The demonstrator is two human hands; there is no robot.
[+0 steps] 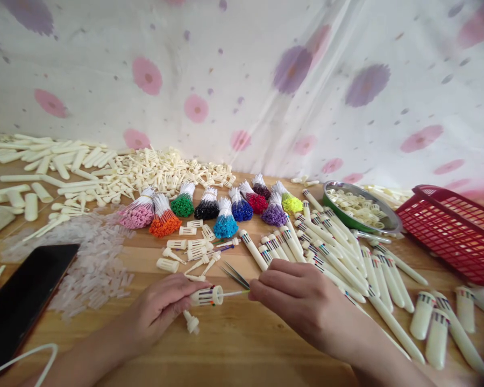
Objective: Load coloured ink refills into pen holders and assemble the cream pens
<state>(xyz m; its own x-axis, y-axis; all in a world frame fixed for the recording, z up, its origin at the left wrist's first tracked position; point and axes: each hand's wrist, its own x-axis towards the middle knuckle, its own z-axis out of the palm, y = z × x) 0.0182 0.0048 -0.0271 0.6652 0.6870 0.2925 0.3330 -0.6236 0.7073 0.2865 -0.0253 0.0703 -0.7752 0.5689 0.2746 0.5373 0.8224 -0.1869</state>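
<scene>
White cable (50, 355) nearest camera, left of the tweezers (234, 275), our landmark. Phone (24, 301) beside it, also left.

Left hand (157, 303): grip pinching the slotted pen head (205, 296), which sits just left of the tweezers and nearer the camera. Small pointed part (191, 322) under that hand; can't tell if held.

Right hand (296, 295), right of the tweezers: grip pressed together on a thin white refill (234, 293), yellowish by the fingertips, other end at the pen head's open end.

Behind tweezers: coloured refill bundles (226, 217). Left: clear tubes (94, 269). Right: pens (339, 263), red basket (455, 231) farther out. All on desk (242, 349).
</scene>
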